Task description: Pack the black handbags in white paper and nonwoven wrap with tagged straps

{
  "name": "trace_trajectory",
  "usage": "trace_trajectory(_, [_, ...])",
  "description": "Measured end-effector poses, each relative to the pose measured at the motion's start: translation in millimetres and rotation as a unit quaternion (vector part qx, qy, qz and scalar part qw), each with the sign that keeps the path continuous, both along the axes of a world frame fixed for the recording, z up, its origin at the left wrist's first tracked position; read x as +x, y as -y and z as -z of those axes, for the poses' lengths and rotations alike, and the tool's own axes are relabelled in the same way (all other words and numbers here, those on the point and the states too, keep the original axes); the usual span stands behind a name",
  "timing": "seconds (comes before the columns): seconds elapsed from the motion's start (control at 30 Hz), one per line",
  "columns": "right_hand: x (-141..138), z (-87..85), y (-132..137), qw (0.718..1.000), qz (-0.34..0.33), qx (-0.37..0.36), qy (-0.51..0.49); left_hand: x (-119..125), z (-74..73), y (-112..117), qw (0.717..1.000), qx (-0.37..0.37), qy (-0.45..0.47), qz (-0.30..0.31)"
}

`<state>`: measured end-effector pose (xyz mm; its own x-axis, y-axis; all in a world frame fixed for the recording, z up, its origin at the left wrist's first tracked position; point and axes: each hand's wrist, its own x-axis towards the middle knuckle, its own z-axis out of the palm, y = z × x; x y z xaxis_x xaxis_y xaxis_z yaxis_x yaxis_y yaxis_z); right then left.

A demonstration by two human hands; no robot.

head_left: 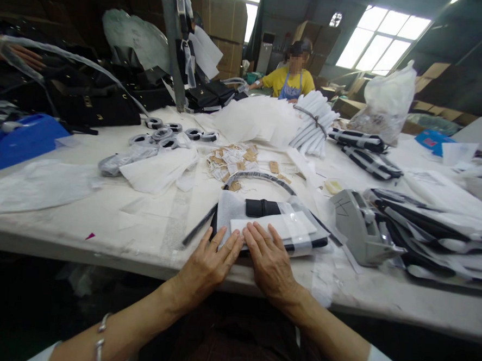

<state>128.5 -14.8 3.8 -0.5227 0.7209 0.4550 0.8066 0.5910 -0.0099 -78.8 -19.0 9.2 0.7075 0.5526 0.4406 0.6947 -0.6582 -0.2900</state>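
Observation:
A dark handbag (322,241) lies flat at the table's front edge, partly covered by white wrapping sheet (229,204). Its wrapped handle (261,176) arches away from me, and a small black flap (263,207) shows through the middle. Across the front lies a folded white pad (303,226), with clear tape over its right part. My left hand (210,260) rests with fingers stretched on the bag's near left edge. Beside it, my right hand (269,258) lies flat on the pad, fingers extended. The fingertips of both hands nearly meet.
Right of the bag stands a grey tape dispenser (356,225), then stacked wrapped bags (437,236). Paper tags (234,161) and wrapped rolls (162,135) lie beyond. A blue tape dispenser (23,140) is at left. A person in yellow (290,83) is across the table; another person's hand (22,53) shows far left.

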Motion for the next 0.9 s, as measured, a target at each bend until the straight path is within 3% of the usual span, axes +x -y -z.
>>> trace_trajectory(0.27, [-6.1, -7.1, 0.5, 1.0, 0.002, -0.017, -0.006, -5.8, -0.4, -22.5, 0.997, 0.046, -0.006, 0.063])
trace_trajectory(0.57, [-8.0, -0.7, -22.0, 0.998, 0.013, 0.057, -0.009, -3.8, -13.3, -34.9, 0.996, 0.044, 0.015, 0.073])
trace_trajectory(0.9, [-1.6, -34.3, -47.4, 0.996, -0.077, 0.03, 0.023, 14.1, -17.1, -36.1, 0.993, 0.089, 0.075, -0.005])
